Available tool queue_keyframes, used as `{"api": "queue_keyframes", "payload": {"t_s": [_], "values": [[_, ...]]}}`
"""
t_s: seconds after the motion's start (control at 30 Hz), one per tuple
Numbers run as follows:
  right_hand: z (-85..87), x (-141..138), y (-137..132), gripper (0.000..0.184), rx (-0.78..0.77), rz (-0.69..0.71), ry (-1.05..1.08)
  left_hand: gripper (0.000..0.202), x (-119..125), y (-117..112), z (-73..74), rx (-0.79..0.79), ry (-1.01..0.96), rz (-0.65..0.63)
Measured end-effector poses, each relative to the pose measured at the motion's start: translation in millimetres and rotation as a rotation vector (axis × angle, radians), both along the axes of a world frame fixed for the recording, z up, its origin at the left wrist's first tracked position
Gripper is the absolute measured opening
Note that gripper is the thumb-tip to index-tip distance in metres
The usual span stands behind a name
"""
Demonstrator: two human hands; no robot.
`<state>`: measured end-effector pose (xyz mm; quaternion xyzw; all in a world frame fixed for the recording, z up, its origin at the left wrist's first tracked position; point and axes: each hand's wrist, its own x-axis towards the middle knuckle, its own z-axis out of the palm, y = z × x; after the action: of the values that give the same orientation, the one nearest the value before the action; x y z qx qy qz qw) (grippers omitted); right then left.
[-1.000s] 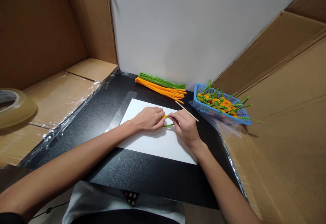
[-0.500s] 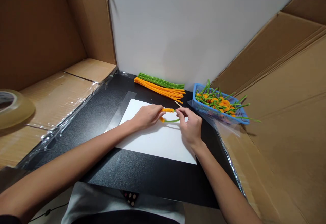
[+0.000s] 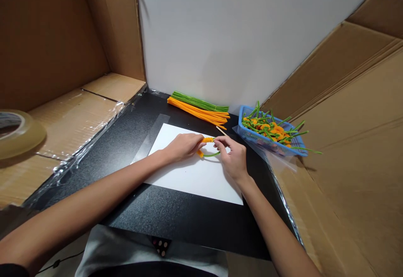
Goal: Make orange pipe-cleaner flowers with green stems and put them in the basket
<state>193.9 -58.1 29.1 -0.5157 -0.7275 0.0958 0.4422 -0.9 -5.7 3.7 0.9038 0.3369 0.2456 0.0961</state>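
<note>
Over the sheet of white paper (image 3: pixel 189 176), my left hand (image 3: pixel 185 147) is closed on an orange pipe cleaner (image 3: pixel 207 140) wound in a tight coil. A green pipe cleaner (image 3: pixel 211 155) runs through the coil and curves round below toward my right hand (image 3: pixel 233 155). The thumb and forefinger of my right hand pinch the green pipe cleaner right at the coil's right end. More orange shows under my left fingers, where the lower part of the loop comes out. My left palm hides the rest of the loop.
Green pipe cleaners (image 3: pixel 198 100) and orange pipe cleaners (image 3: pixel 198 111) lie in bundles at the back. A thin stick (image 3: pixel 221 131) rests near my right hand. The blue basket (image 3: pixel 264 142) at right holds green stems with orange coils. A tape roll (image 3: pixel 34 136) sits on cardboard at left.
My right hand has shifted slightly left, and its fingertips are now closer to my left hand and the orange coil. The left hand keeps its hold. The view has moved a little.
</note>
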Motion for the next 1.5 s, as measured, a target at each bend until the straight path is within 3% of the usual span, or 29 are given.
{"api": "queue_keyframes", "payload": {"t_s": [0.13,0.33,0.63,0.93,1.3,1.5], "values": [[-0.6,-0.3,0.5,0.014,-0.031,-0.001,0.024,0.024,0.3,0.3,-0.3,0.009,0.002,-0.018],[2.5,9.4,5.1,0.011,-0.002,-0.032,0.042,0.022,-1.2,2.5,-2.6,-0.074,-0.115,0.082],[0.0,6.6,3.3,0.015,0.166,0.043,-0.188,0.017,-1.1,1.3,-4.8,0.008,-0.126,-0.035],[1.9,16.7,6.6,0.014,0.168,-0.023,-0.191,0.017,-2.8,5.1,-7.2,-0.105,-0.320,-0.094],[-4.3,3.9,3.2,0.013,0.164,0.001,-0.156,0.013,-1.8,1.8,-5.3,-0.002,-0.225,-0.078],[-0.2,6.3,2.3,0.006,0.097,-0.058,-0.088,0.010,-2.5,3.3,-7.7,-0.037,-0.351,-0.017]]}}
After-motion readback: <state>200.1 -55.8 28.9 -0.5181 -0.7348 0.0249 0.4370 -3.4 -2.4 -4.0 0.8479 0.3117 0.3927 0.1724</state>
